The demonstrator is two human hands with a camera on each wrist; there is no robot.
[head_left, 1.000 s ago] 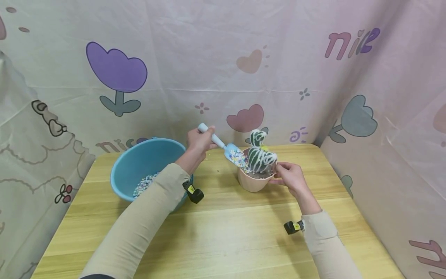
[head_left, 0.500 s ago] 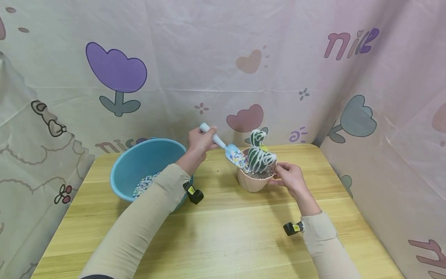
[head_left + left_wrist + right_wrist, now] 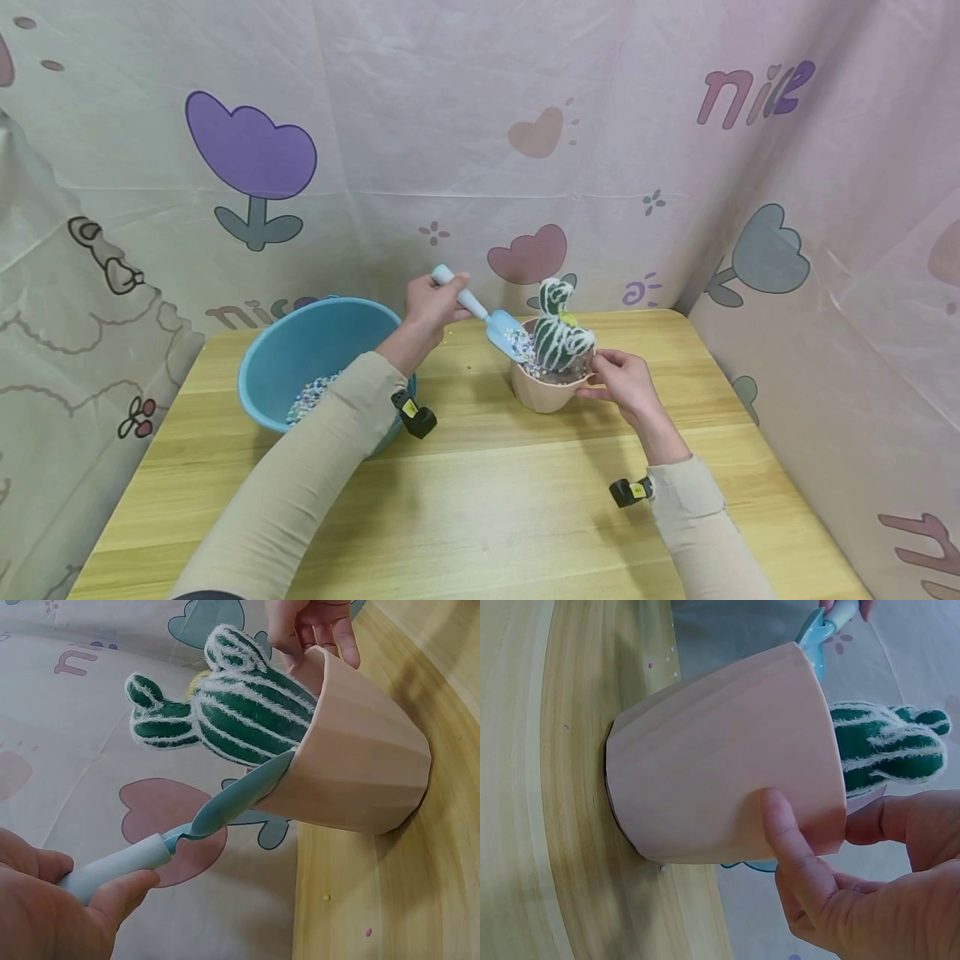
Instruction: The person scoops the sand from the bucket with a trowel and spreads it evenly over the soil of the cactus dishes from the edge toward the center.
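Note:
My left hand [image 3: 431,308] grips the pale handle of a small blue scoop [image 3: 504,329]. The scoop tilts down to the right, its blade over the near-left rim of a peach flower pot [image 3: 546,396]. Small multicoloured pebbles [image 3: 525,346] lie at the blade's lower end and in the pot beside it. A green cactus [image 3: 247,712] with white fuzzy ridges and a yellow bloom stands in the pot. My right hand [image 3: 862,877] pinches the pot's right rim, with a finger along the outer wall. The pot stands on the table.
A large blue bucket [image 3: 322,312] with pebbles in its bottom stands on the left, partly behind my left forearm. A few stray pebbles [image 3: 368,932] lie on the wooden table [image 3: 480,517]. A patterned curtain [image 3: 420,108] encloses the back and sides.
Pebbles have slid down off the scoop's blade toward the pot, baring its upper part. The scoop has shifted slightly right. My right hand and the pot have stayed in place.

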